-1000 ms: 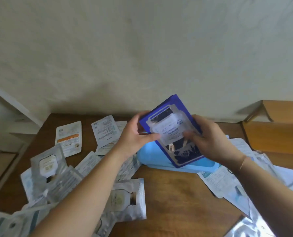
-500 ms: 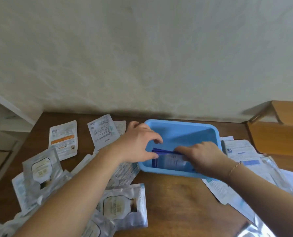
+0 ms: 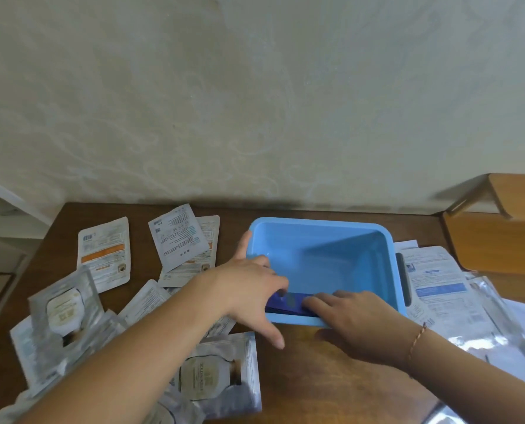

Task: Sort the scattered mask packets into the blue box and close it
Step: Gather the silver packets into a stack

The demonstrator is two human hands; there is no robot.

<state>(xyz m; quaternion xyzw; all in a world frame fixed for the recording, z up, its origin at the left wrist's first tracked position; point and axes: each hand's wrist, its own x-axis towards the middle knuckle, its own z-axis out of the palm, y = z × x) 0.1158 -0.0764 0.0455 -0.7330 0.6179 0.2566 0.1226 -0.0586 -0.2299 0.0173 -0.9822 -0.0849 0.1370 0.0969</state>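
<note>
The light blue box [image 3: 316, 222] stands open on the brown table, near the wall. A dark blue mask packet [image 3: 288, 302] lies inside it against the near wall. My left hand [image 3: 249, 289] reaches over the box's near left corner, fingers spread and touching the packet's left end, thumb outside the rim. My right hand [image 3: 356, 319] lies over the near rim with straight fingers pressing on the packet's right end. Several white and silver packets lie scattered on the table to the left [image 3: 105, 255] and in a pile to the right [image 3: 438, 286].
A silver packet [image 3: 215, 374] lies just in front of the box under my left forearm. A wooden piece of furniture [image 3: 499, 240] stands at the right by the wall. The box has a dark latch [image 3: 403, 280] on its right side. No lid is in view.
One second ago both hands held the dark blue packet up above the box. They have lowered it into the box, and it now lies flat against the near wall.
</note>
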